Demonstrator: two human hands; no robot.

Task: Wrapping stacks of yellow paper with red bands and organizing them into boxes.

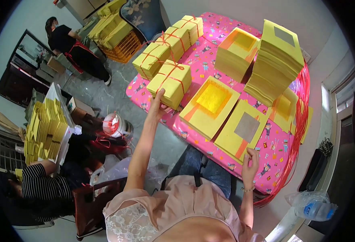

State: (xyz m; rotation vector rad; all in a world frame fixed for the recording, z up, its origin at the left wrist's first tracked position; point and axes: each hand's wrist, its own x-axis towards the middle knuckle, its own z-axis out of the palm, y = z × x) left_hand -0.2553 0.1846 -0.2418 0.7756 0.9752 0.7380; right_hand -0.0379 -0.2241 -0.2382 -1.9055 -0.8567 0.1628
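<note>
On a pink table, my left hand [156,105] grips the near corner of a bundle of joss paper [170,80] tied crosswise with red string. Its thumb lies on the upper edge and the fingers are at the side. My right hand [250,164] is curled, fingertips together, by the near right corner of a yellow joss paper stack with a silver square [247,128]. What those fingers hold, if anything, is hidden. Between my hands lies another stack with a gold square [213,99].
Several tied bundles [157,56] line the table's far left. Taller stacks [275,60] stand at the back right. Red string [298,137] hangs over the right edge of the pink tablecloth [203,52]. A white bucket [123,126] and two other people, one standing [70,44], are to the left.
</note>
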